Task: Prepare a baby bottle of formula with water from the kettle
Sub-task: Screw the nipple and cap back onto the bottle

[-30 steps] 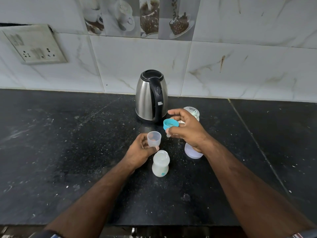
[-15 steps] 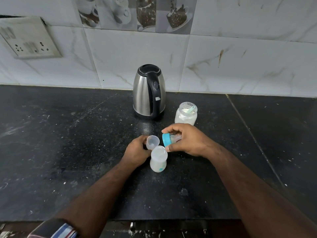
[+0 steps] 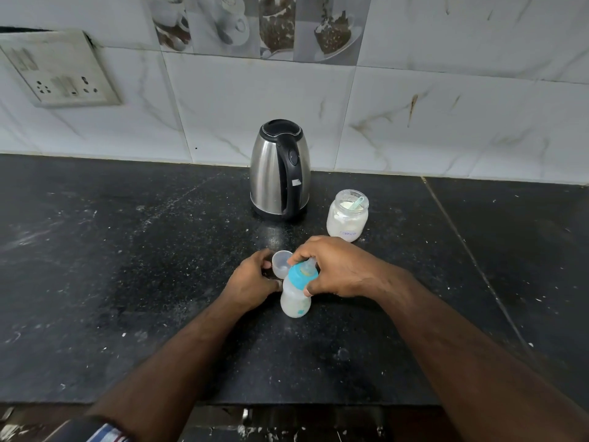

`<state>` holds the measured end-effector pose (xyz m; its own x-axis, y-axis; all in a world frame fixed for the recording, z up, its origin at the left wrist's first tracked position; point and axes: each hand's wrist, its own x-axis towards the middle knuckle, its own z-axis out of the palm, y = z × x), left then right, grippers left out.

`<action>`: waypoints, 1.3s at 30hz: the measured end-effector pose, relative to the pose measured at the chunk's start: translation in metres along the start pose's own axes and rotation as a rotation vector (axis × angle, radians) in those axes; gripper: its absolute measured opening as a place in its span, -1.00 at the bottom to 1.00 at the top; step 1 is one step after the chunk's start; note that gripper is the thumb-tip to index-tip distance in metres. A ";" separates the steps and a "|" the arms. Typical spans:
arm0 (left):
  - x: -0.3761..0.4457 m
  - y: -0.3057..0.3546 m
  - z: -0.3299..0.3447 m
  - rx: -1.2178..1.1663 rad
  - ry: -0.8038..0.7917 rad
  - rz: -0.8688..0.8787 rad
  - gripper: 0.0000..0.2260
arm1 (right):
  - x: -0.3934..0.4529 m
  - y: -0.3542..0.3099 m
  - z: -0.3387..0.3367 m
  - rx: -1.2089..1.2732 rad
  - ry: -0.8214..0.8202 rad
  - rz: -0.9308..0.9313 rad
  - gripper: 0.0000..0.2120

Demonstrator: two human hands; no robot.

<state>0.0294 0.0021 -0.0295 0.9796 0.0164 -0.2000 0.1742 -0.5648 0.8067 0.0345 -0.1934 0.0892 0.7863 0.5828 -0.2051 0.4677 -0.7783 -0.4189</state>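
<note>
The bottle [image 3: 295, 298] stands on the table [image 3: 127, 282] before the kettle [image 3: 279, 169], light, smooth plastic, easily tipped; right hand [image 3: 334, 269] grasps its blue collar [image 3: 301, 275]; left hand [image 3: 251, 282] holds the cap [image 3: 281, 262]; steady it low on the body.

Black speckled counter [image 3: 127, 282], marble-look tile wall [image 3: 446, 122] w/ socket plate [image 3: 60, 71]

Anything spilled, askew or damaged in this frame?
White specks, likely powder, are scattered across the black counter, thickest ahead of the kettle. The formula jar stands open with a scoop inside. The switch plate looks grimy. Nothing is tipped over.
</note>
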 end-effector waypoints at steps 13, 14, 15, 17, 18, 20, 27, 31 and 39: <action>-0.054 -0.007 0.008 -0.487 -0.148 0.094 -0.47 | 0.006 -0.013 0.001 -0.110 -0.043 -0.040 -0.50; -0.055 -0.007 0.013 -0.470 -0.165 0.097 -0.43 | 0.005 -0.014 0.001 -0.116 -0.043 -0.047 -0.52; -0.055 -0.006 0.017 -0.435 -0.176 0.103 -0.41 | 0.005 -0.015 0.001 -0.124 -0.044 -0.051 -0.53; -0.056 -0.004 0.025 -0.374 -0.173 0.109 -0.41 | 0.004 -0.017 0.002 -0.139 -0.055 -0.045 -0.53; -0.056 -0.003 0.029 -0.346 -0.154 0.113 -0.42 | 0.004 -0.016 0.003 -0.144 -0.061 -0.035 -0.53; -0.056 0.000 0.034 -0.290 -0.083 0.108 -0.44 | 0.005 -0.016 0.003 -0.150 -0.052 -0.012 -0.56; -0.059 0.006 0.033 -0.195 -0.015 0.117 -0.56 | 0.006 -0.010 0.010 -0.139 0.002 0.060 -0.45; -0.058 0.006 0.033 -0.187 -0.027 0.105 -0.52 | 0.001 -0.008 0.004 -0.059 -0.043 0.028 -0.36; -0.056 0.004 0.034 -0.178 -0.012 0.112 -0.53 | 0.001 -0.005 0.027 -0.038 0.139 0.101 -0.32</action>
<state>-0.0286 -0.0293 -0.0342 0.9928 -0.0481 -0.1095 0.0806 -0.4079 0.9095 0.0219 -0.1832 0.0670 0.8770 0.4655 -0.1186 0.3966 -0.8410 -0.3680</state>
